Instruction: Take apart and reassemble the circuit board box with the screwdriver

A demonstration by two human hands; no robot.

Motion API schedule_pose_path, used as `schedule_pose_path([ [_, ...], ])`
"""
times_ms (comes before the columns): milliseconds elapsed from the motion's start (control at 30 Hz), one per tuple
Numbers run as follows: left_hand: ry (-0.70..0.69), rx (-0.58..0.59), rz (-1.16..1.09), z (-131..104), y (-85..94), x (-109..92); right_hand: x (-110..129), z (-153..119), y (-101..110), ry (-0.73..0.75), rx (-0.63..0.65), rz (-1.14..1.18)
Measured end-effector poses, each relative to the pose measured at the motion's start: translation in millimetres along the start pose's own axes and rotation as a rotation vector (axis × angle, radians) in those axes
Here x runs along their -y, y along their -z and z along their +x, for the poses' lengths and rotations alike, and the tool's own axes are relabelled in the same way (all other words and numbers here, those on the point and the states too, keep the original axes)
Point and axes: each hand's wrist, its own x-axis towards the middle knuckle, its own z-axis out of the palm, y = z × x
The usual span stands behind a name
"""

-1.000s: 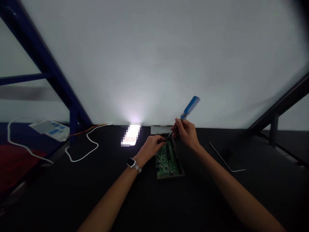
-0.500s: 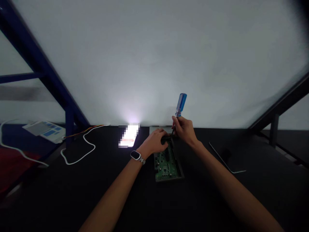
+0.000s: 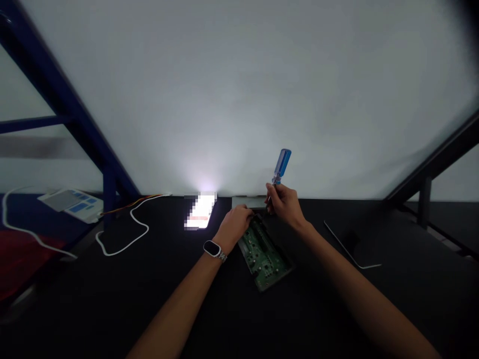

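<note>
A green circuit board (image 3: 266,262) in a dark frame lies slantwise on the black table. My left hand (image 3: 235,224), with a watch on its wrist, is closed at the far left corner of the board and grips that edge. My right hand (image 3: 284,202) is closed round the shaft of a screwdriver (image 3: 283,162), whose blue and clear handle points up and slightly right. The screwdriver's tip is hidden near the far end of the board. Behind the hands lies a pale flat piece (image 3: 239,201), partly covered.
A glowing phone (image 3: 200,212) rests left of my hands. Farther left are a white cable (image 3: 144,232) and a pale panel (image 3: 75,203). A bent metal rod (image 3: 344,247) lies to the right. The wall (image 3: 239,99) rises behind the table (image 3: 112,299).
The board has turned, its near end swinging right and toward me. My left hand has drawn its fingers in at the board's corner. The screwdriver has dipped slightly and leans more right.
</note>
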Motion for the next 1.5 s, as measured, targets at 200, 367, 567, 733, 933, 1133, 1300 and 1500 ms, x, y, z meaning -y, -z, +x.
schedule_pose_path([
  [200, -0.02, -0.113, -0.121, -4, 7.4, 2, -2, 1, -6, 0.014, 0.011, -0.014],
  [367, -0.055, -0.243, -0.451, -3, -1.4, -7, -4, 6, -9, 0.037, 0.007, -0.066],
  [567, 0.07, -0.292, -0.522, -1, -8.0, -9, -5, 7, -19, 0.083, 0.042, -0.158],
  [733, 0.102, -0.307, -0.499, -2, -7.5, -6, -9, 7, -24, 0.121, 0.063, -0.18],
  [933, 0.11, -0.285, -0.455, -3, -10.1, -2, -13, 7, -25, 0.112, 0.08, -0.16],
  [1133, 0.112, -0.283, -0.401, -4, -12.2, 1, -12, 6, -25, 0.079, 0.094, -0.144],
  [1300, 0.096, -0.275, -0.346, -4, -10.2, 2, -5, 7, -15, 0.018, 0.229, -0.068],
  [1500, 0.083, -0.234, -0.324, -4, -7.0, 3, -3, 10, 4, -0.044, 0.407, 0.059],
])
